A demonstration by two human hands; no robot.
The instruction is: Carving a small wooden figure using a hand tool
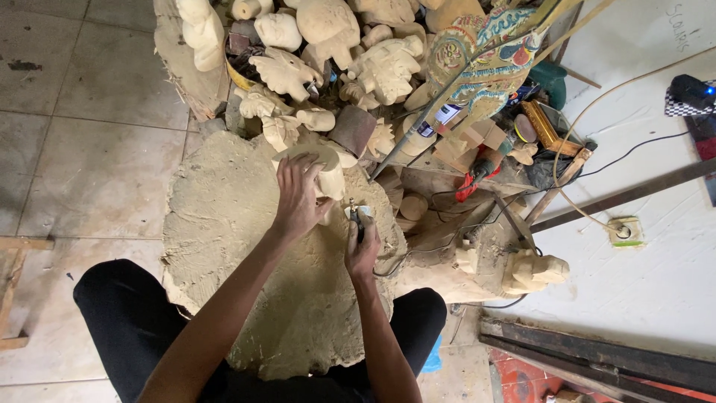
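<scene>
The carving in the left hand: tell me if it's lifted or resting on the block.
Resting: the carving sits on the dusty block, left hand gripping it.

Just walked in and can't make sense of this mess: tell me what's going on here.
A person sits at a dusty wooden stump. Their left hand steadies a pale wooden carving on top of it. Their right hand holds a small corded rotary tool, tip right beside the carving. A heap of unpainted wooden figures and one painted piece lies beyond.
</scene>
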